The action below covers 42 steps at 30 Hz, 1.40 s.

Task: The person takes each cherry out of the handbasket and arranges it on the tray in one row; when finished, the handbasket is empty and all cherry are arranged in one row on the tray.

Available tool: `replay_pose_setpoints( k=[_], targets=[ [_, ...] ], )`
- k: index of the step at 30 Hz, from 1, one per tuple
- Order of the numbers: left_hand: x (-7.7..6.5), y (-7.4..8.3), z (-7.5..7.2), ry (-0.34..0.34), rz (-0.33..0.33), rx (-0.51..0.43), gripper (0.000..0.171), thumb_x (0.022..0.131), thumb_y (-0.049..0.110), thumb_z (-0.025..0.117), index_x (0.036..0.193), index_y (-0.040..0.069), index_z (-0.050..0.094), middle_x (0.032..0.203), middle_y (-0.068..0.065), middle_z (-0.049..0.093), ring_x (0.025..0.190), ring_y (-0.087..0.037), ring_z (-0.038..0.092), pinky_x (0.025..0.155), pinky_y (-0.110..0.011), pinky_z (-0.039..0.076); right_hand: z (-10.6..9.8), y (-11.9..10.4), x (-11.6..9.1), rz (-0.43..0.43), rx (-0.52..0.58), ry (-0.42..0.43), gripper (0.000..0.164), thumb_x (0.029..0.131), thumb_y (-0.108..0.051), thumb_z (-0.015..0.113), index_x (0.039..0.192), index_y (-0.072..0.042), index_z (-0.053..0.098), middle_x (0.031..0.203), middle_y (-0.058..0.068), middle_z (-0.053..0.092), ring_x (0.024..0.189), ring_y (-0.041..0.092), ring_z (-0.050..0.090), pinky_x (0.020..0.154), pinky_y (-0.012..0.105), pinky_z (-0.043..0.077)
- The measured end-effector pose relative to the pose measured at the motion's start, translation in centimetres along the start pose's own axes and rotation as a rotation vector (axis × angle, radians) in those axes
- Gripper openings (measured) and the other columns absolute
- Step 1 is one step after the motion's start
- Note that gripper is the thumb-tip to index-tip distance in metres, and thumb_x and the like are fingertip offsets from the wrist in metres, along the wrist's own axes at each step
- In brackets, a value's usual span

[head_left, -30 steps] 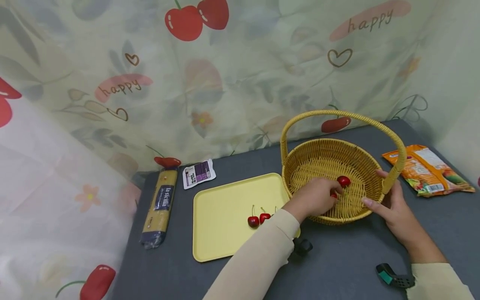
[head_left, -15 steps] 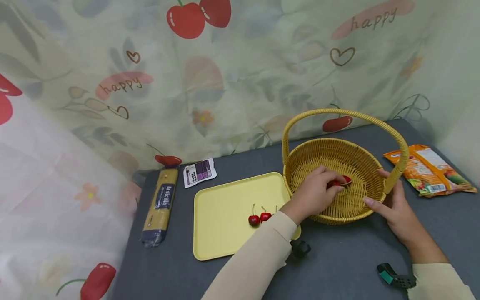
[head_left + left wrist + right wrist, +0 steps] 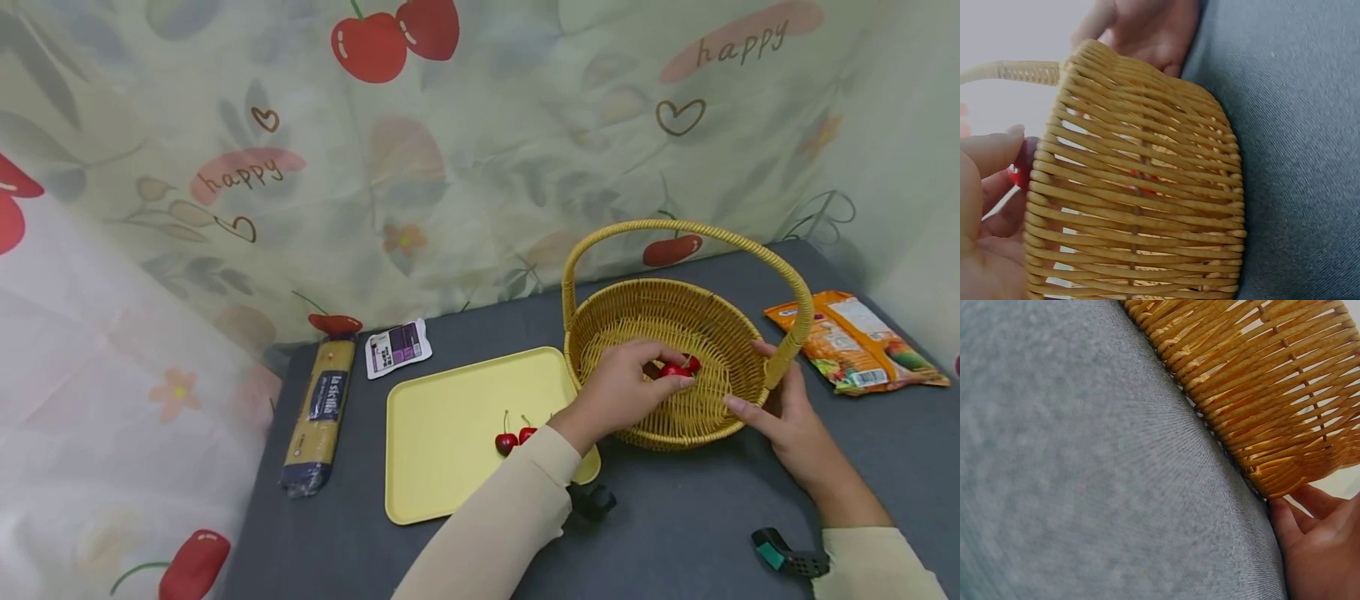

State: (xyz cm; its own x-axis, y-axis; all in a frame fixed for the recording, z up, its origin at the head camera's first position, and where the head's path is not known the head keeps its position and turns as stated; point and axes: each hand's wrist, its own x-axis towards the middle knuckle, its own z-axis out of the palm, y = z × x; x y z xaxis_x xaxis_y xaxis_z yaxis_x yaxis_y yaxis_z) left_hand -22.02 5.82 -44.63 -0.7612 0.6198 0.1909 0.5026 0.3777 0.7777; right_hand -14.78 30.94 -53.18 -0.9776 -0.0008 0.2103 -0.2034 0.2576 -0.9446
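My left hand [image 3: 626, 387] reaches over the near left rim of the wicker basket [image 3: 660, 287] and pinches a red cherry [image 3: 1022, 164] between thumb and fingers. A thin stem shows below that cherry in the left wrist view. Just beyond the fingertips another cherry [image 3: 694, 364] appears inside the basket, and some red shows through the weave in the left wrist view. On the basket's right side, my right hand [image 3: 787, 425] grips the rim by the foot of the handle, thumb toward the inside. Several stemmed cherries lie on the yellow tray [image 3: 435, 450], partly hidden by the left sleeve.
Left of the tray lies a long pack of pasta [image 3: 321, 417], with a small white and purple sachet [image 3: 398, 347] behind the tray. An orange snack bag [image 3: 858, 342] lies right of the basket. A patterned cloth [image 3: 480, 167] hangs along the back of the grey table [image 3: 675, 517].
The left hand went from low in the basket to over the cherries, then drew back slightly with a cherry between its fingertips. The right hand stays on the rim.
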Motion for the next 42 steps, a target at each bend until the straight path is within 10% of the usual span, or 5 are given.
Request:
replay_pose_setpoints(
  k=[12, 42],
  targets=[
    [-2.3, 0.2, -1.4, 0.062, 0.088, -0.125, 0.015, 0.106, 0.016, 0.075, 0.12, 0.011, 0.079, 0.116, 0.013, 0.067, 0.094, 0.002, 0.061, 0.083, -0.017, 0.054, 0.0, 0.1, 0.0, 0.001, 0.02, 0.001, 0.083, 0.11, -0.001, 0.059, 0.173, -0.021, 0.009, 0.16, 0.025, 0.021, 0.133, 0.01, 0.045, 0.095, 0.01, 0.041],
    [-11.9, -4.6, -9.2, 0.33, -0.071, -0.245, 0.027, 0.098, 0.01, 0.084, 0.125, 0.009, 0.08, 0.117, -0.003, 0.071, 0.09, -0.022, 0.069, 0.08, -0.031, 0.06, 0.1, 0.1, 0.0, -0.015, 0.068, -0.006, 0.083, 0.109, 0.003, 0.059, 0.172, -0.02, 0.011, 0.159, 0.025, 0.021, 0.129, 0.009, 0.049, 0.093, 0.01, 0.045]
  ],
)
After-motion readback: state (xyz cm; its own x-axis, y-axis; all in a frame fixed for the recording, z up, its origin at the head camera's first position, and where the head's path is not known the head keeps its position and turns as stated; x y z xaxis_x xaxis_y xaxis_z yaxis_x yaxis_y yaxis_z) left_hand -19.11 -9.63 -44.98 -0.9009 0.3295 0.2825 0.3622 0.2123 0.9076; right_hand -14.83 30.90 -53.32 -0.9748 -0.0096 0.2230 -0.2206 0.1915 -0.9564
